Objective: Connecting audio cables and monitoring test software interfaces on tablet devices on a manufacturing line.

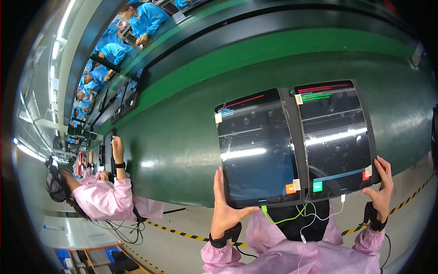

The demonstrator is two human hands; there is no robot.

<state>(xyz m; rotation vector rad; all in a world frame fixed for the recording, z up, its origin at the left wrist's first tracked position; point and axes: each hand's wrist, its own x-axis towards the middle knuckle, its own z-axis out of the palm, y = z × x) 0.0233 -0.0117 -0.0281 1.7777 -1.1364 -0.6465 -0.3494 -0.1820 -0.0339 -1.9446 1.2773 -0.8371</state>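
Observation:
Two black tablets lie side by side in a grey holder at the near edge of a green conveyor belt (pixel 182 137). My left hand (pixel 226 208) grips the lower left corner of the left tablet (pixel 255 150), thumb on its screen. My right hand (pixel 379 185) holds the lower right edge of the right tablet (pixel 335 137). Both screens are dark with coloured text lines at the top and small paper tags at the corners. A green cable (pixel 278 219) and a white cable (pixel 315 217) run from the tablets' near ends toward my pink-sleeved chest.
A co-worker in a pink smock (pixel 102 196) stands to my left at the belt, a hand raised to other tablets (pixel 109 153). Workers in blue coats (pixel 114 50) line the far side. Yellow-black tape (pixel 182 234) marks the belt's near border.

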